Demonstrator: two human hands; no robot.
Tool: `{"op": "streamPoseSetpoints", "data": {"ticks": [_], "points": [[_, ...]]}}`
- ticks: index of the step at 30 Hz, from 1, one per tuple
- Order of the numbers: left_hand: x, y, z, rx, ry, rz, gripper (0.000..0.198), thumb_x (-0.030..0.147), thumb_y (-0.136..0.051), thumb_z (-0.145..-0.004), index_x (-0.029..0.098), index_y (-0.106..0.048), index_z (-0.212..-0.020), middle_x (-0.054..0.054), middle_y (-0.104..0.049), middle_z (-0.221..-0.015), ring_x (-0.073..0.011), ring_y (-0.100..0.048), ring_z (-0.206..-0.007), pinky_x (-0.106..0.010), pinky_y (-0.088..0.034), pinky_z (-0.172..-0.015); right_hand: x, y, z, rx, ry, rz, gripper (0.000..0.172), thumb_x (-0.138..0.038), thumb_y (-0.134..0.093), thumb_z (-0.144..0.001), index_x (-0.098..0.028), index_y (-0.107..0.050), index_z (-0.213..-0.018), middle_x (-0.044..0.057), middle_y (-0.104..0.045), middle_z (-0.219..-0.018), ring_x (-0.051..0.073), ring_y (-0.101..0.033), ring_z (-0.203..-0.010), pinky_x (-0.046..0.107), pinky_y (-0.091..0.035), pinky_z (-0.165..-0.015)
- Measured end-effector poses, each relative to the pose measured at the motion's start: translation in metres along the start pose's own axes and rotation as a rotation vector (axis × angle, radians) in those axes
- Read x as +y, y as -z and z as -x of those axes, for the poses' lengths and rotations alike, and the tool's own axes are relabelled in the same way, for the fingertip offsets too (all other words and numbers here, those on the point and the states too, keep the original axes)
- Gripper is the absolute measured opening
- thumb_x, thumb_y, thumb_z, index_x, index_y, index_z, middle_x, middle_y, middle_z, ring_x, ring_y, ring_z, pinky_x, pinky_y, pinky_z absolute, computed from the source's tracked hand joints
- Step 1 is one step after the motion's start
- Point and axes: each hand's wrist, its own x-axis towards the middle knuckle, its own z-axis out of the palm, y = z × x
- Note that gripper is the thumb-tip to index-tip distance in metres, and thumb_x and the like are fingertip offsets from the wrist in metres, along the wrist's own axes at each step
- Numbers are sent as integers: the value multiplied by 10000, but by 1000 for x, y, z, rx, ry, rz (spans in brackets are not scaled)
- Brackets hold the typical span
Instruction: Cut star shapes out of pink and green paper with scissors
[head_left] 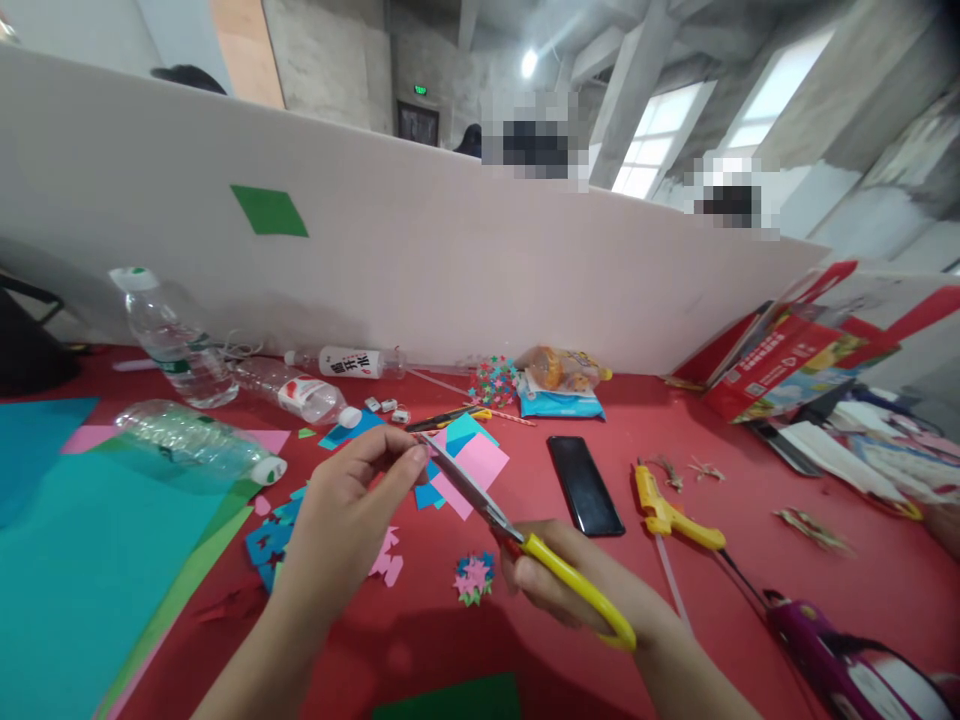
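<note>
Currently | I'm watching the left hand (352, 500) pinching a small scrap (421, 446) at the blade tips of the yellow scissors (551, 562) | right hand (577, 595) is curling tight around their handles | all hovering over the red table (735, 590) — black phone (585, 485) lying just beyond — white partition (465, 260) is standing behind.

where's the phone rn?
Head view, right of centre: the black phone lies flat on the red table, between the pink paper and the yellow glue gun, just beyond the right hand holding the scissors.
</note>
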Motion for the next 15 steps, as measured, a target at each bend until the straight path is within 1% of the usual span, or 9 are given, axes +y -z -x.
{"op": "streamPoseSetpoints", "data": {"ticks": [4, 7, 12, 15], "points": [[2, 3, -2, -36, -13, -58, 194, 375, -619, -814, 225, -642, -693, 6, -621, -639, -175, -580, -654, -274, -462, -619, 5, 3, -2, -26, -1, 18, 664, -859, -384, -811, -209, -427, -686, -66, -349, -557, 89, -293, -504, 228, -207, -447], [1, 5, -3, -31, -13, -75, 194, 378, -620, -810, 228, -649, -690, 8, -622, -628, -175, -579, -645, -271, -459, -614, 9, 2, -3, -20, 7, 30, 634, -822, -397, -843, -208, -421, -687, -55, -364, -593, 95, -305, -530, 226, -225, -457], [-1, 5, -3, -31, -2, -56, 183, 373, -631, -811, 228, -657, -702, 12, -632, -640, -172, -584, -654, -264, -455, -617, 14, 0, -2, -11, 33, 59, 581, -742, -427, -897, -193, -439, -705, -39, -399, -653, 108, -350, -580, 237, -260, -502], [0, 5, -3, -35, 7, -38, 188, 372, -633, -814, 227, -651, -697, 14, -627, -641, -166, -580, -654, -260, -454, -620, 12, 0, -2, -5, 40, 76, 597, -763, -413, -887, -193, -436, -710, -44, -384, -655, 106, -340, -577, 243, -253, -508]]}}
